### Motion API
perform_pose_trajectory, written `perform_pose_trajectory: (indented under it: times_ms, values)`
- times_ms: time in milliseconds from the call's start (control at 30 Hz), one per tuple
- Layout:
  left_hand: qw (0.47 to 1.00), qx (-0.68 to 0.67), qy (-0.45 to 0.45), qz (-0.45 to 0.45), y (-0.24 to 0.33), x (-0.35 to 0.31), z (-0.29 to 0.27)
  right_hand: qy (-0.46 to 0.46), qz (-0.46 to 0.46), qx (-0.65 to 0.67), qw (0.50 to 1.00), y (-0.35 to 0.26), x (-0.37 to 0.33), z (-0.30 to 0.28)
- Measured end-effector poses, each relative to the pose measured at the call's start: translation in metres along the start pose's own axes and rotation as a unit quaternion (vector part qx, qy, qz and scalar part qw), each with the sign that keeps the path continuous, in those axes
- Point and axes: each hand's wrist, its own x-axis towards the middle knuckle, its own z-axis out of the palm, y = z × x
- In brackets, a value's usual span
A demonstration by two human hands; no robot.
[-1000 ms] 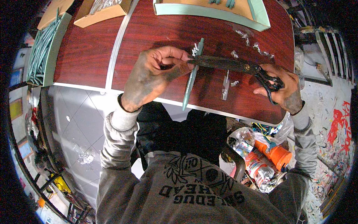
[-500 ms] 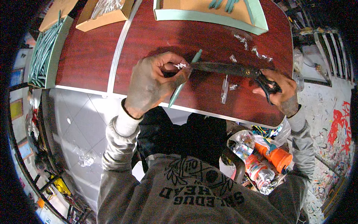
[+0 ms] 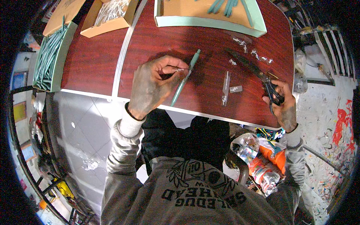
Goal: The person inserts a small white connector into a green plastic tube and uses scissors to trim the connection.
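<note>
My left hand point(image 3: 152, 88) is closed in a pinch on a small clear sticker piece point(image 3: 180, 70) with white marks, held above the table. A green pen point(image 3: 184, 80) lies slanted right beside those fingertips; whether they touch it I cannot tell. My right hand point(image 3: 283, 103) grips black-handled scissors point(image 3: 258, 73) by the finger loops, its blades pointing far left over the table, away from the left hand. Between the hands lie a narrow clear strip point(image 3: 226, 86) and a small clear piece point(image 3: 236, 89), both with white marks.
Several white-marked bits point(image 3: 255, 54) lie beyond the scissors on the dark red table point(image 3: 150, 41). At the back stand a pale green tray point(image 3: 210, 26) with pens and a cardboard box point(image 3: 112, 18) of clear strips. A box of green pens point(image 3: 48, 60) stands at left.
The scissors have moved right, away from my left fingertips, and their blades now point farther back. My left hand still pinches the small piece beside the pen.
</note>
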Motion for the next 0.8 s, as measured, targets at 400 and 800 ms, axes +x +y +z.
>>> perform_pose_trajectory:
  times_ms: [400, 800]
  values:
    - [0.985, 0.127, 0.074, 0.085, 0.009, -0.006, 0.018, 0.048, -0.200, -0.252, 0.945, -0.075, -0.010, -0.007]
    - [0.964, 0.175, 0.083, 0.180, 0.030, -0.020, 0.017, 0.080, -0.446, -0.078, 0.888, -0.139, 0.037, 0.091]
